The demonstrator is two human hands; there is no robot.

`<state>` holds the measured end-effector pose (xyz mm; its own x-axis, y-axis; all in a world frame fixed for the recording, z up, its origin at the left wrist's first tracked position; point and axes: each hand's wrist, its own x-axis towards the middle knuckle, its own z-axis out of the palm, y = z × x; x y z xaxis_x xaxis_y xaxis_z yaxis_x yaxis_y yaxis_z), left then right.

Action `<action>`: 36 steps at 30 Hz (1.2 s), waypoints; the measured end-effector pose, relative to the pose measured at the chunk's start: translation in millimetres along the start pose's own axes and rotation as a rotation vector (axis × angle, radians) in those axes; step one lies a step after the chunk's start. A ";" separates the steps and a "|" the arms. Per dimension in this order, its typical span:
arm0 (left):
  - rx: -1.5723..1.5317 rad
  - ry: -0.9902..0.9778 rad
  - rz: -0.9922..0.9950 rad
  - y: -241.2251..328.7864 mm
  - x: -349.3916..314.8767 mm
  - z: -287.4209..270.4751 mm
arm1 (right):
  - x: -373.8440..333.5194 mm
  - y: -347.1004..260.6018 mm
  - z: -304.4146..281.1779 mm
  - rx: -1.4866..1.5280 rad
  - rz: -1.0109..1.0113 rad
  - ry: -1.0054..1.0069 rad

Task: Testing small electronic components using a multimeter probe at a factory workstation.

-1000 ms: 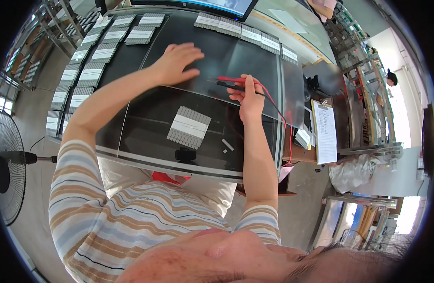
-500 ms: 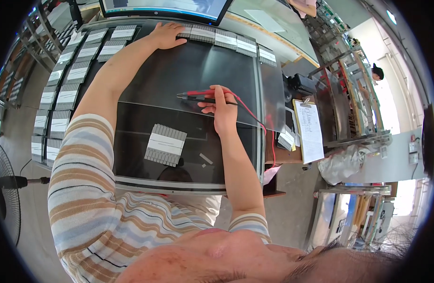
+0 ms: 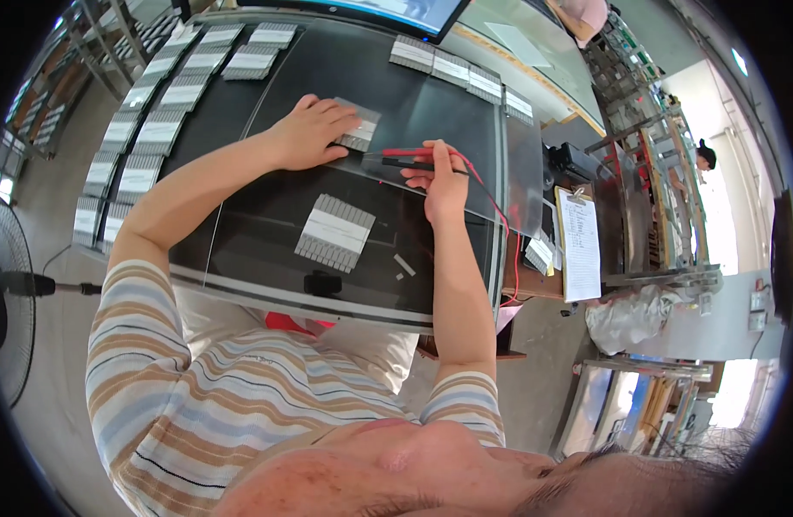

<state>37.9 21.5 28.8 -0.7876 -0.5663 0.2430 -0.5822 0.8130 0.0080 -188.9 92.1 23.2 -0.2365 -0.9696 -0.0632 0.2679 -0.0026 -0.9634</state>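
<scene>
My left hand (image 3: 313, 133) is at the middle of the dark glass tabletop, fingers over the left part of a grey ribbed panel (image 3: 362, 129) with a pale band. My right hand (image 3: 440, 177) grips a pair of test probes, one red (image 3: 409, 152) and one black (image 3: 427, 167). Their thin metal tips point left, just below that panel and close to my left fingers. Nearer to me lies another grey ribbed panel (image 3: 335, 233) with a white band, untouched. Two small pale scraps (image 3: 405, 264) sit to its right.
Rows of similar panels (image 3: 159, 133) cover the table's left side; a short row (image 3: 451, 67) lines the far edge below a monitor (image 3: 388, 13). A clipboard (image 3: 579, 246) with paper is at right. A red cable (image 3: 510, 250) hangs over the right edge. A fan (image 3: 13, 293) stands left.
My left hand has drawn a panel from the far row toward me, to the middle of the table. The probes in my right hand now have their tips close to it.
</scene>
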 end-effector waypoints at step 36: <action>-0.241 0.173 -0.018 19.8 -14.0 4.9 | -5.6 -6.3 5.6 -0.095 -0.039 -0.026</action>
<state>36.4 44.9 20.8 -0.7193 -0.5665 0.4021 -0.5148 0.8233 0.2390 -184.0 96.2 31.1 -0.2201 -0.9753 -0.0194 0.1689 -0.0185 -0.9855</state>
